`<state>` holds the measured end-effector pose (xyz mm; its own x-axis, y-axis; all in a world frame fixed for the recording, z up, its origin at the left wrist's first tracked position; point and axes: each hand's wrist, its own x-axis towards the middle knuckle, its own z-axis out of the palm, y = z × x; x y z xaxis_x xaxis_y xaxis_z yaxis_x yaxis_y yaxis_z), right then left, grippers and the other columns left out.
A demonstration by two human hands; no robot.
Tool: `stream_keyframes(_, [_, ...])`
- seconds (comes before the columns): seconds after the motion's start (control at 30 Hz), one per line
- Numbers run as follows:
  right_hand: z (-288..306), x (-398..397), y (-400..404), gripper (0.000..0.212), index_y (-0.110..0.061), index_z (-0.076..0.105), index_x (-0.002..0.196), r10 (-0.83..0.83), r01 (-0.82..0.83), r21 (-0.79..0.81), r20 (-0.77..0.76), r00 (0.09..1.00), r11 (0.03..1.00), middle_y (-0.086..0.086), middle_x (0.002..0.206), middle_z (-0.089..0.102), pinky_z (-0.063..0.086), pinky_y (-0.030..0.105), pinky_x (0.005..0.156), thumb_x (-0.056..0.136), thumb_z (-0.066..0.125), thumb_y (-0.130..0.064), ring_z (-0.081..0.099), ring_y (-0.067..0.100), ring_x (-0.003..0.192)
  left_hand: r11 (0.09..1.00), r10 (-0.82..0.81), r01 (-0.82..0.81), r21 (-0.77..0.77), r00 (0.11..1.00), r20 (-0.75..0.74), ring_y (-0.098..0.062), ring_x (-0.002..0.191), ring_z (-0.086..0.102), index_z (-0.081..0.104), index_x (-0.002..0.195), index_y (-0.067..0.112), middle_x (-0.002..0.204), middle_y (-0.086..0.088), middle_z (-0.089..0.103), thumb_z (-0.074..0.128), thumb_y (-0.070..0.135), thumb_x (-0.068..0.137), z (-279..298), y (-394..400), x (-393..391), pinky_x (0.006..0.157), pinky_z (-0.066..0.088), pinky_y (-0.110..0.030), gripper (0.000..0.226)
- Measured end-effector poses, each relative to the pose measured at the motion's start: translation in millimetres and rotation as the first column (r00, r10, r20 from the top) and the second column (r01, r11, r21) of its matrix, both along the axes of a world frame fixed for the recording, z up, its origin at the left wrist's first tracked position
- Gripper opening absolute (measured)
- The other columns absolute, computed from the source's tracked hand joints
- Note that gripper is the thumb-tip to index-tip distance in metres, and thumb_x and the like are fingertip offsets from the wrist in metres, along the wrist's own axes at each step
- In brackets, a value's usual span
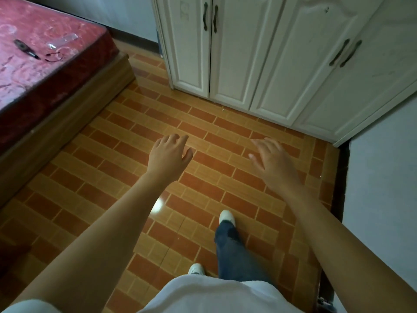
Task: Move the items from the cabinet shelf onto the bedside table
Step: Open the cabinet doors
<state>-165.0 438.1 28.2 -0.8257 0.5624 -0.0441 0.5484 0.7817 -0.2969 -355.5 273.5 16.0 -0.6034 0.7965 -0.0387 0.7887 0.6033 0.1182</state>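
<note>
Both the left hand and right hand hang empty with fingers spread over the tiled floor, the closed white cabinet far ahead, nearer the right hand, its shelf items hidden behind shut doors.

Open tiled floor lies ahead of both empty hands, with nothing on it. The cabinet beyond has all doors shut, blocking its inside. The bed bounds the left, a wall the right.
</note>
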Motion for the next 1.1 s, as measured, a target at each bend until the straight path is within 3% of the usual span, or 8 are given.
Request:
stream_keyframes(0.47, [5.1, -126.8, 209.9, 0.045, -0.012, 0.039, 0.136, 0.082, -0.082, 0.016, 0.017, 0.996, 0.996, 0.007, 0.139, 0.045, 0.028, 0.04, 0.111, 0.097, 0.036, -0.034, 0.032, 0.023, 0.134, 0.993, 0.117, -0.117, 0.014, 0.993, 0.0, -0.027, 0.127, 0.043, 0.038, 0.138, 0.016, 0.135, -0.01, 0.049, 0.035, 0.039, 0.097, 10.4, 191.7, -106.9, 0.106, 0.033, -0.039, 0.048])
stream_keyframes(0.8, [7.2, -218.4, 283.0, 0.043, -0.011, 0.042, 0.135, 0.134, -0.134, 0.01, 0.006, 0.991, 0.991, 0.007, 0.137, 0.048, 0.029, 0.039, 0.11, 0.097, 0.038, -0.031, 0.035, 0.024, 0.131, 0.988, 0.154, -0.154, 0.019, 0.988, 0.004, -0.028, 0.126, 0.045, 0.041, 0.136, 0.015, 0.133, -0.01, 0.051, 0.036, 0.039, 0.096, 4.6, 257.2, -194.1, 0.103, 0.036, -0.038, 0.047])
stream_keyframes(1.1, [5.9, -352.2, 341.1, 0.044, -0.013, 0.038, 0.138, 0.109, -0.109, 0.014, -0.011, 0.994, 0.994, 0.006, 0.142, 0.042, 0.024, 0.037, 0.112, 0.098, 0.036, -0.031, 0.028, 0.022, 0.136, 0.987, 0.133, -0.132, 0.088, 0.991, 0.001, -0.027, 0.123, 0.046, 0.042, 0.135, 0.012, 0.132, -0.01, 0.052, 0.038, 0.036, 0.096, 3.3, 327.7, -332.1, 0.1, 0.038, -0.037, 0.046])
